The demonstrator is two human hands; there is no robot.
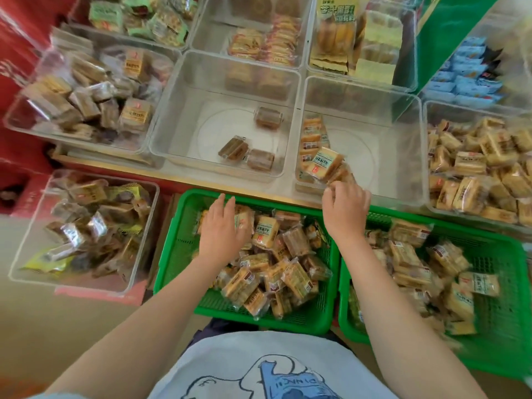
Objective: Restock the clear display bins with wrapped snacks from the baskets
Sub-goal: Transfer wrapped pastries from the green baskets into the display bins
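Two green baskets hold wrapped yellow snacks: the left basket [178, 240] and the right basket [495, 298]. My left hand [223, 226] lies flat with straight fingers on the snack pile [276, 272] in the left basket. My right hand [345, 208] is raised at the near rim of a clear bin [403, 156] and grips a few wrapped snacks [325, 164] over its front left corner. A short row of the same snacks [312, 136] stands along that bin's left wall. The clear bin [184, 128] to its left holds three brown wrapped cakes.
A full clear bin [483, 168] of yellow snacks sits at the far right. Bins of mixed brown snacks stand at the left [86, 93] and lower left [86, 228]. More stocked bins line the back row. Red panels border the left side.
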